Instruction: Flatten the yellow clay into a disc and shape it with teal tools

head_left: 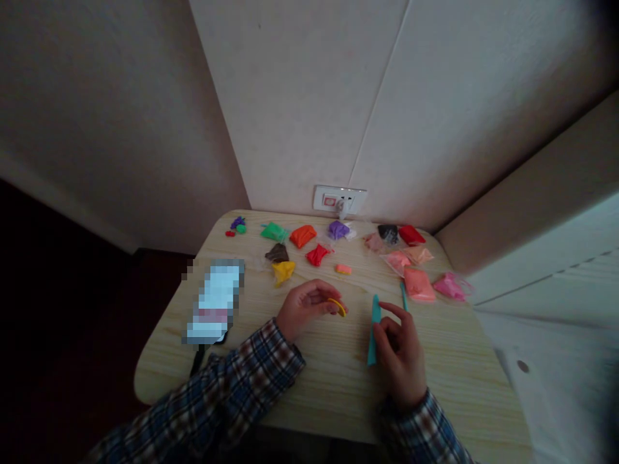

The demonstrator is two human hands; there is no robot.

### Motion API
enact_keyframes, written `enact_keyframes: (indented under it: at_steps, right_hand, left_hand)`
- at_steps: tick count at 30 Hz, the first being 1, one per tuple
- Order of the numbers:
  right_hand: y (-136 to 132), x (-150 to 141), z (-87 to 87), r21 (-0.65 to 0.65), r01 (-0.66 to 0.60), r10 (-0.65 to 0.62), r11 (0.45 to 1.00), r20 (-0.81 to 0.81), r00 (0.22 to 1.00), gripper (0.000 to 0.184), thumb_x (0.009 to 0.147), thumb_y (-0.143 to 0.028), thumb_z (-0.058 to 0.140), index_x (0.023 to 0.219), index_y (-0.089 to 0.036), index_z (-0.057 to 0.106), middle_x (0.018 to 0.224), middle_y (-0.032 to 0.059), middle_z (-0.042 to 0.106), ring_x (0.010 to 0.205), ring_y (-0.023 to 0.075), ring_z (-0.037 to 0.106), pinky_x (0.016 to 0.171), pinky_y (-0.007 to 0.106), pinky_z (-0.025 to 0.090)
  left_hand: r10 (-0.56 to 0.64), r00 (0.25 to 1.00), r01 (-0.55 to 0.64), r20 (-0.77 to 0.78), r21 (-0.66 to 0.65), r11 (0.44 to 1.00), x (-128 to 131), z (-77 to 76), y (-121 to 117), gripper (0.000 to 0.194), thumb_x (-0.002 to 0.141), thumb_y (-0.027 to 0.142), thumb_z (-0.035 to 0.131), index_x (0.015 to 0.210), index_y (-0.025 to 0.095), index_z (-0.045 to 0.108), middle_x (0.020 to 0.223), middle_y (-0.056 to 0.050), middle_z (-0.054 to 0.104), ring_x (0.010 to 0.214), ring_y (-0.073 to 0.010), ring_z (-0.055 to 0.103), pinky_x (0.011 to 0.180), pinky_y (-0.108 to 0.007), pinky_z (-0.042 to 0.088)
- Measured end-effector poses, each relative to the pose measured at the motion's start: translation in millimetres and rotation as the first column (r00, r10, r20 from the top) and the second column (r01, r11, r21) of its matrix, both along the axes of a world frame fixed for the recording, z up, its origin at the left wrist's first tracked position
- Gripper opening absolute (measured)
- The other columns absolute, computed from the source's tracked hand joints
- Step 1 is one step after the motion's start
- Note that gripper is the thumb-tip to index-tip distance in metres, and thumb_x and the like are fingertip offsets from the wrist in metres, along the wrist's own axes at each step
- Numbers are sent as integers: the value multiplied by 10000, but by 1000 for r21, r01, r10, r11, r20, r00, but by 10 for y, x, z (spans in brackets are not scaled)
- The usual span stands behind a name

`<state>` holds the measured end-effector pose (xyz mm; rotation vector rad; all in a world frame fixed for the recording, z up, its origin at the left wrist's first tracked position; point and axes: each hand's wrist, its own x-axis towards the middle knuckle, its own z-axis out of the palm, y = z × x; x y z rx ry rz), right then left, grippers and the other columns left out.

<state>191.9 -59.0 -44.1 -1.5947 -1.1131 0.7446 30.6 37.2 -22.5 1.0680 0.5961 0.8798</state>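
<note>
My left hand (307, 305) rests on the wooden table (333, 386) with its fingers pinched on a flat yellow piece of clay (337, 306). My right hand (399, 351) is closed round a teal plastic modelling tool (374, 328), which stands tilted with its tip up and its lower end on the table. A second thin teal tool (403, 296) lies just beyond my right hand. A small orange lump (343, 269) lies on the table beyond my left hand. Both sleeves are plaid.
Several bags of coloured clay lie across the far half of the table: green (273, 231), orange (302, 235), red (317, 255), purple (338, 229), yellow (283, 271), salmon (418, 284), pink (449, 286). A phone (215, 300) lies at the left. A wall socket (339, 199) sits behind.
</note>
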Motion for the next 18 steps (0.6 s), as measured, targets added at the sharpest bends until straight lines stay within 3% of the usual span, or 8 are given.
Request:
enact_keyframes:
  at_steps: [5,10,12,14,16,18]
  right_hand:
    - [42,31,-102,70,-29,25,997,66,997,322,845,-346,467,1125,-192,427,537,-91,357,442,85,336,415,204,274]
    - [106,55,-156,149,-61,45,987,114,992,314,825,-338,462,1091,-173,435,520,-100,341,427,84,336,409,208,277]
    - [134,68,-177,169,-70,46,983,139,989,293,820,-322,460,1068,-166,448,507,-103,340,421,83,339,408,208,284]
    - [165,84,-208,174,-79,51,981,163,985,270,818,-303,475,1044,-157,462,498,-103,351,422,82,356,414,208,307]
    - [199,105,-249,165,-85,55,983,178,982,272,827,-295,497,1052,-143,475,510,-95,397,439,85,402,438,215,359]
    - [233,128,-294,144,-84,57,986,186,981,294,850,-309,512,1085,-134,493,665,-34,546,557,102,519,528,253,453]
  left_hand:
    - [-17,999,21,-27,141,990,-48,-31,33,376,602,426,781,767,125,627,760,-47,675,773,-192,648,752,-305,499]
    - [-26,991,68,-130,329,942,-56,-177,96,335,662,422,750,717,116,627,766,-49,642,768,-181,616,751,-306,492]
    - [-32,982,103,-186,387,916,-39,-253,135,253,782,354,670,818,109,616,839,-45,625,802,-172,605,769,-335,495]
    - [-46,968,150,-246,424,893,-18,-316,182,247,897,300,532,1075,130,544,1056,-70,573,899,-185,588,776,-374,505]
    - [-53,955,183,-292,440,879,-1,-360,232,281,901,296,524,1135,141,512,1119,-81,544,944,-201,575,794,-393,502]
    - [-59,943,209,-327,443,872,6,-388,278,289,899,298,528,1141,141,510,1126,-83,541,952,-205,573,799,-397,500]
